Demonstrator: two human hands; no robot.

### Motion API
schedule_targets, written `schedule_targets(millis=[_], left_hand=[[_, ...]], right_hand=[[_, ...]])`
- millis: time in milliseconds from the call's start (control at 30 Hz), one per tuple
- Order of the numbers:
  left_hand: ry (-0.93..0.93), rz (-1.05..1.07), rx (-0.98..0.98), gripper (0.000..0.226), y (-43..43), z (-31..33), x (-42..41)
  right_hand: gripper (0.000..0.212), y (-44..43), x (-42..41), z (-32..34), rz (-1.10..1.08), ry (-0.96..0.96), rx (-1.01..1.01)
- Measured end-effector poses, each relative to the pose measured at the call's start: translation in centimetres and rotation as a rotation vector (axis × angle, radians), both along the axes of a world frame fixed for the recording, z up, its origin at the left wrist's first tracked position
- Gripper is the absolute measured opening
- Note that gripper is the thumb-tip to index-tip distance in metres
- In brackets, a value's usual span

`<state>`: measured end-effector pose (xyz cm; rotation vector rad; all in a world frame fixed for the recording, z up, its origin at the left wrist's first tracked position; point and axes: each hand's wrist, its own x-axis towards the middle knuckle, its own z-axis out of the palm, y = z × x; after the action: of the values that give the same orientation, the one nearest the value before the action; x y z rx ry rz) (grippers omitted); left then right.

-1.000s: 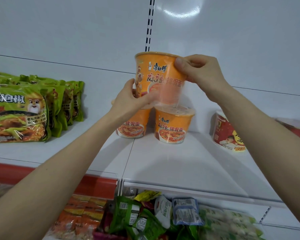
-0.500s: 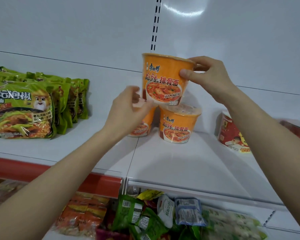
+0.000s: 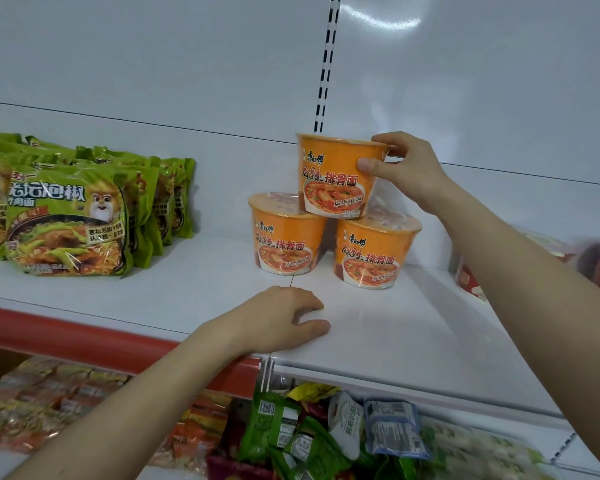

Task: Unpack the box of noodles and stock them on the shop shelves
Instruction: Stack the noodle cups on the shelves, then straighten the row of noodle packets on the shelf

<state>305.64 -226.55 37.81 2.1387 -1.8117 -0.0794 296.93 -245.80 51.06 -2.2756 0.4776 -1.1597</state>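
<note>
Two noodle cups [image 3: 284, 240] sit on the shelf [image 3: 413, 323]; the top cup [image 3: 336, 174] bridges their lids, its rim gripped by the right hand [image 3: 409, 168]. The left hand [image 3: 278, 320] rests empty on the shelf; I'd centre the cup squarely before letting go

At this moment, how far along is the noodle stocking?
Done: two orange cups stand side by side on the shelf. In hand: the right hand grips a third cup resting across their lids; the left hand rests on the shelf. Left: letting go; no box in view.
</note>
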Motion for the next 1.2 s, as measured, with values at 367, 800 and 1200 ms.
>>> schedule_targets(millis=[367, 800, 1200], left_hand=[[-0.015, -0.004, -0.022, 0.048, -0.3, -0.6, 0.3], [-0.288, 0.034, -0.354, 0.044, 2.3, 0.6, -1.2], [-0.344, 0.226, -0.298, 0.069, 18.5, -2.4, -3.6]], right_hand=[[0.061, 0.0, 0.0, -0.4, -0.005, 0.047, 0.102], [0.039, 6.0, -4.5, -3.7, -0.294, 0.070, -0.161], [0.034, 18.8, -0.7, -8.0, 0.059, 0.287, -0.248]])
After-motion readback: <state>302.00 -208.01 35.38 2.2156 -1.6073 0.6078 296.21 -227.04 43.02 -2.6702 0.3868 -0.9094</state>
